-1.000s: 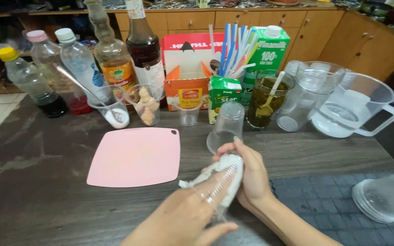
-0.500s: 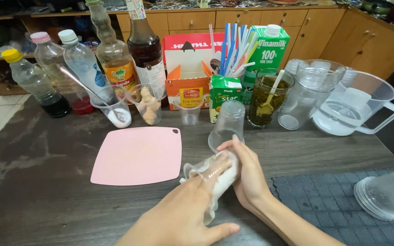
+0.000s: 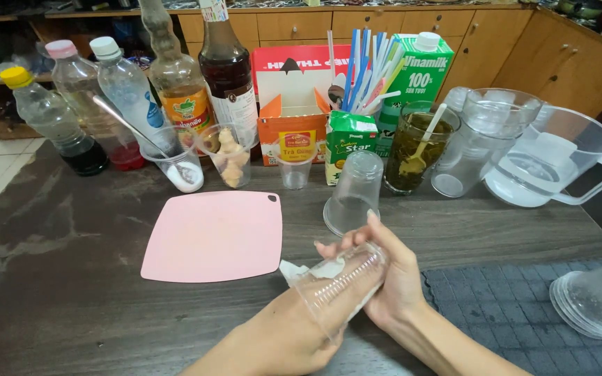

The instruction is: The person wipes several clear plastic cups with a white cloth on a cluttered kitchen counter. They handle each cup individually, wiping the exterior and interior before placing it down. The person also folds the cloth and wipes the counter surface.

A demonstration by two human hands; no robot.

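Observation:
My right hand grips a clear ribbed plastic cup, held on its side just above the dark table. The open mouth of the cup faces my left hand, which presses a crumpled white tissue into and around the cup. Part of the tissue is hidden between the fingers and the cup. A pink cutting mat lies flat just left of the hands. An upturned clear cup stands right behind them.
Along the back stand several bottles, a cup with a spoon and white powder, a cup of ginger pieces, a small empty cup, cartons, straws, a tea glass, stacked glasses and a clear jug. Stacked cups lie at right on a dark mat.
The cup has turned in my hands and the tissue has shifted from outside its wall toward its mouth. Both hands stay in the same spot.

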